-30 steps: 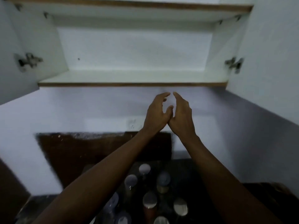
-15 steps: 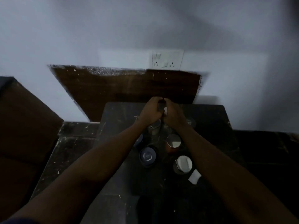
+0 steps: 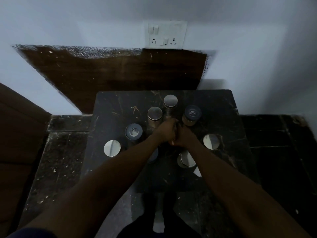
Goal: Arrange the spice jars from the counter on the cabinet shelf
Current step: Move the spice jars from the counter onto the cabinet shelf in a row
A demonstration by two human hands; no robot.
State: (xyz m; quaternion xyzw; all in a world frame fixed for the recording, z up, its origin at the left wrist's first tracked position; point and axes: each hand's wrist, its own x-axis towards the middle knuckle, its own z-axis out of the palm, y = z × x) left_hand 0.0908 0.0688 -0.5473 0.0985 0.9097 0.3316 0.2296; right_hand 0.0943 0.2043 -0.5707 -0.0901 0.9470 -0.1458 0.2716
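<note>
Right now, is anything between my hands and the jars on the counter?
Nothing visible. The left hand and right hand are together among the jars on the dark counter, with the silver-lidded jar and dark-lidded jar just beyond them. Whether they hold a jar is hidden.

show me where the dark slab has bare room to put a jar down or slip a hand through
Bare patches on the dark slab: the near edge below the arms, the far left corner behind the silver-lidded jar, and the far right beyond the dark-lidded jar. The middle is crowded with a ring of jars around both hands.
</note>
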